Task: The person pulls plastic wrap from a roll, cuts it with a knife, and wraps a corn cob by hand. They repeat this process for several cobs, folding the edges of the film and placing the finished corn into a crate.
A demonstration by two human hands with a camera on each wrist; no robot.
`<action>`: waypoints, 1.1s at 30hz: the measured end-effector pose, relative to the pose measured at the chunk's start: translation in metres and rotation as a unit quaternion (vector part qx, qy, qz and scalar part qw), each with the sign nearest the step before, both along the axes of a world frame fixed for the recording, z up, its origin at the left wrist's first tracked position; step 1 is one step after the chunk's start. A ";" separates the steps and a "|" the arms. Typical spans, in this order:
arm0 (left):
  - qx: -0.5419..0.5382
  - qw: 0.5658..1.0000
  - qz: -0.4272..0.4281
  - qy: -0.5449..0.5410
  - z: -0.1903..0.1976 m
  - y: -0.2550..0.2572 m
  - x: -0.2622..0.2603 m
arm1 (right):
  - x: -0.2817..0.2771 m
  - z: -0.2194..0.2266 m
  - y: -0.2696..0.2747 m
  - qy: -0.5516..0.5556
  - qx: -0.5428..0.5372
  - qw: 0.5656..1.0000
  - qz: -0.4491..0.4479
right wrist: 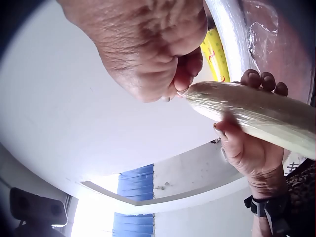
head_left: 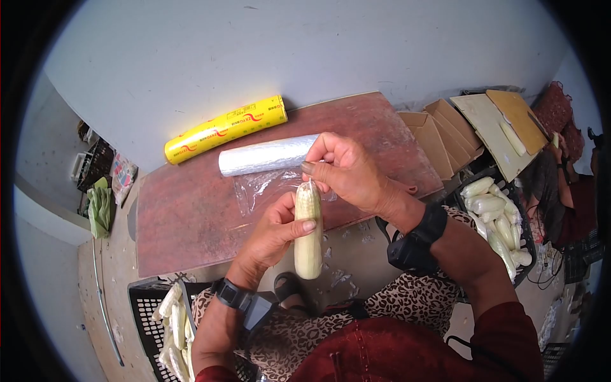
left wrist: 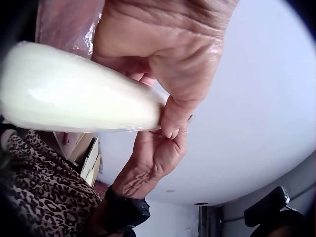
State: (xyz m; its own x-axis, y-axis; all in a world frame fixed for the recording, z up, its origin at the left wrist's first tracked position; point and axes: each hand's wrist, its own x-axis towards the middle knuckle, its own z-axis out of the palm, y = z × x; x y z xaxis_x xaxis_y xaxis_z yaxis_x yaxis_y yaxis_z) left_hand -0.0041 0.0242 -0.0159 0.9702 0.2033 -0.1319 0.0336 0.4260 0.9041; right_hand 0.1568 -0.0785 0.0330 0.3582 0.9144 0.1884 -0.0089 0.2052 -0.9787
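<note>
The right hand (head_left: 347, 175) pinches the gathered clear film at the narrow end of a corn cob (head_left: 309, 245), thumb against bent fingers. The left hand (head_left: 270, 232) grips the cob's side, thumb across the front and fingers curled behind. The cob is held up over the near edge of the desk (head_left: 178, 216), narrow end toward the desk and thick end toward the person's lap.

To do this well, the left hand should hold the cob steady without squeezing hard, while the right draws the film snug and twists or folds it close to the end. Too sharp a pull could tear so thin a film, and a loose pinch would probably let it slip open.

On the desk, a loose film piece (head_left: 251, 191) lies just beyond the hands, touching or just beside the film roll (head_left: 261, 158); which, I cannot tell. At the desk's far edge lies the yellow roll (head_left: 223, 130). The film roll sits close past the right hand, so the knuckles could brush it.

Left of the desk's near edge is a black crate (head_left: 143, 312) of cobs; right of the desk are another crate (head_left: 529, 239) of cobs and an open cardboard box (head_left: 423, 137). The crates flank the knees and limit side reach.
</note>
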 end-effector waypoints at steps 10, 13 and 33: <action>0.009 1.000 -0.012 0.015 0.005 0.001 -0.004 | 0.007 -0.007 0.000 -0.008 -0.009 1.000 -0.010; 0.019 0.999 -0.037 0.021 0.008 0.000 -0.004 | 0.007 -0.008 0.001 -0.006 -0.005 1.000 -0.009; 0.036 0.999 -0.012 0.025 0.002 0.003 -0.002 | 0.003 -0.009 0.001 -0.030 -0.001 1.000 -0.006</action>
State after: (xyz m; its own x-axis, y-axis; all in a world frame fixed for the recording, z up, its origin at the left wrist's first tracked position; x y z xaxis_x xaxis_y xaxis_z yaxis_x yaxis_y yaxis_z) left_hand -0.0063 0.0277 -0.0139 0.9673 0.1909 -0.1669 0.0894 0.3593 0.9290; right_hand 0.1601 -0.0771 0.0239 0.3568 0.9109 0.2074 0.0522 0.2022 -0.9780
